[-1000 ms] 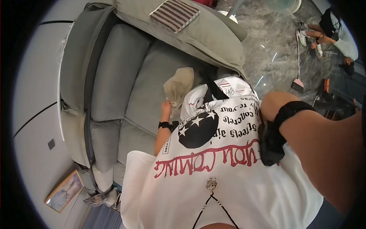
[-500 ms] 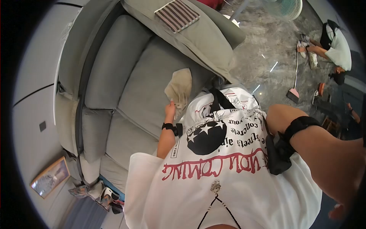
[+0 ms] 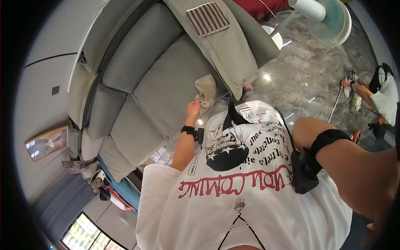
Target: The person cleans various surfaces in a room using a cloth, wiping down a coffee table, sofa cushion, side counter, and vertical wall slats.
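Observation:
My left hand (image 3: 193, 109) is closed on the edge of a crumpled beige cloth (image 3: 206, 91), which hangs over the seat of a grey sofa (image 3: 166, 79). A black band circles my left wrist. My right arm is bent, with its elbow beside the white shirt (image 3: 250, 200) and a black strap around it. Of my right hand (image 3: 371, 226), only a dark, blurred part shows near the lower right edge. Its fingers are mostly hidden, and I cannot make out anything in it.
A striped cushion (image 3: 208, 19) lies on the sofa's arm. A fan (image 3: 331, 23) stands on the marbled floor at the upper right. Beyond it, another person (image 3: 383, 100) bends over, holding a long handle (image 3: 335, 104). A framed picture (image 3: 46, 143) hangs at the left.
The view has shifted, bringing the fan further in and showing a bright window-like panel at the lower left. My left hand and the cloth sit slightly higher and further right in view.

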A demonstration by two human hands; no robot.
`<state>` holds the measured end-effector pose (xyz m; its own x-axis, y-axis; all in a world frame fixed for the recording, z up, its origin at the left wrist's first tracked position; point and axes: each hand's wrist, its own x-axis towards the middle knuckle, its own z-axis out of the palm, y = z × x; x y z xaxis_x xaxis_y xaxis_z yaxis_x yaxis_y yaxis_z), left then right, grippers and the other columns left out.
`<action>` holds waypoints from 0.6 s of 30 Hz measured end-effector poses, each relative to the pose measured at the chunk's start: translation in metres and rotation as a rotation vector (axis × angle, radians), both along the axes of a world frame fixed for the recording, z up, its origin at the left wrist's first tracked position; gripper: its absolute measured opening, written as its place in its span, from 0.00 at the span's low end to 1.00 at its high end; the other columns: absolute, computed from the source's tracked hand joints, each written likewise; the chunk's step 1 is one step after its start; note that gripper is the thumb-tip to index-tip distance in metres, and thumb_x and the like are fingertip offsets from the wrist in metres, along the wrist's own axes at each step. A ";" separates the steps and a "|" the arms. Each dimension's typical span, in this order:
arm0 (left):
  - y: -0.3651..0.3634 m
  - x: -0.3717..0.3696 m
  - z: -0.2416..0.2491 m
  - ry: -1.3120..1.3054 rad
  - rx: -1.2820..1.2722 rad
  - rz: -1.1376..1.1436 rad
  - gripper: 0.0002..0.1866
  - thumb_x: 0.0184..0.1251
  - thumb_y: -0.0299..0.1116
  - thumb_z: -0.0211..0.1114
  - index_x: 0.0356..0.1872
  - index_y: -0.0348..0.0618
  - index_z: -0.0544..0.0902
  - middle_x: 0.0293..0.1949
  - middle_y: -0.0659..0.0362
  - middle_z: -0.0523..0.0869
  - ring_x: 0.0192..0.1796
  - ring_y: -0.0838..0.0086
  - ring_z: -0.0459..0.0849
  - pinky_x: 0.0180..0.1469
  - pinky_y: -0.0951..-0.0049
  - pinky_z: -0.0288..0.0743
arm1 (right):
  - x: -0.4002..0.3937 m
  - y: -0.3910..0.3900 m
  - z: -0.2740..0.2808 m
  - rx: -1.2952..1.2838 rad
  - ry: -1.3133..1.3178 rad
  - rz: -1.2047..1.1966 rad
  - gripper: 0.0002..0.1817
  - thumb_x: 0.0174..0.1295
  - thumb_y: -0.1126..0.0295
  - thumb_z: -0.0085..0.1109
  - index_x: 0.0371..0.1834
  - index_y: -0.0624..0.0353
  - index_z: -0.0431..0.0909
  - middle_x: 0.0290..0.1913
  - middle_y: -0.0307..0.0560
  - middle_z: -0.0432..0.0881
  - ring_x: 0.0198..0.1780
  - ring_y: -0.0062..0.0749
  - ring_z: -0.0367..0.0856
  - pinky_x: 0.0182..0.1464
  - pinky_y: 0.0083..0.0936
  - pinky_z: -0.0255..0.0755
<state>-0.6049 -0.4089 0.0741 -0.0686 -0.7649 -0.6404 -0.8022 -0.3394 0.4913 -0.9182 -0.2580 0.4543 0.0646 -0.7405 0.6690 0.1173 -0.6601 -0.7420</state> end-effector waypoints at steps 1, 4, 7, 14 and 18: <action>0.004 -0.010 0.010 0.006 -0.023 -0.042 0.24 0.57 0.49 0.49 0.30 0.34 0.78 0.20 0.50 0.78 0.25 0.67 0.76 0.32 0.70 0.67 | -0.006 0.000 -0.001 -0.003 -0.009 0.022 0.14 0.61 0.63 0.40 0.24 0.60 0.69 0.21 0.42 0.70 0.25 0.28 0.70 0.45 0.28 0.67; 0.026 -0.019 0.024 0.016 -0.004 -0.040 0.22 0.57 0.48 0.49 0.31 0.36 0.79 0.20 0.50 0.78 0.25 0.67 0.75 0.32 0.71 0.67 | -0.020 -0.003 -0.003 -0.011 -0.028 0.086 0.14 0.61 0.63 0.40 0.25 0.60 0.69 0.21 0.43 0.71 0.26 0.28 0.71 0.45 0.27 0.66; 0.037 -0.017 0.018 0.087 -0.030 0.014 0.21 0.58 0.46 0.49 0.31 0.37 0.79 0.20 0.50 0.78 0.24 0.68 0.75 0.31 0.71 0.67 | -0.024 -0.009 -0.002 -0.023 -0.022 0.158 0.14 0.60 0.63 0.40 0.26 0.60 0.70 0.22 0.43 0.72 0.27 0.28 0.71 0.46 0.27 0.66; 0.063 0.015 0.003 0.202 -0.154 0.093 0.20 0.58 0.46 0.49 0.28 0.38 0.81 0.19 0.50 0.78 0.24 0.71 0.75 0.31 0.71 0.67 | 0.004 -0.023 0.003 -0.049 -0.011 0.283 0.14 0.60 0.63 0.40 0.29 0.61 0.71 0.24 0.44 0.74 0.29 0.29 0.72 0.46 0.25 0.65; 0.079 0.046 0.021 0.179 -0.161 0.207 0.20 0.58 0.46 0.49 0.27 0.38 0.81 0.18 0.49 0.78 0.23 0.68 0.76 0.30 0.70 0.67 | 0.043 -0.035 0.005 -0.047 -0.041 0.306 0.14 0.60 0.63 0.40 0.31 0.61 0.72 0.26 0.45 0.75 0.30 0.30 0.73 0.46 0.25 0.65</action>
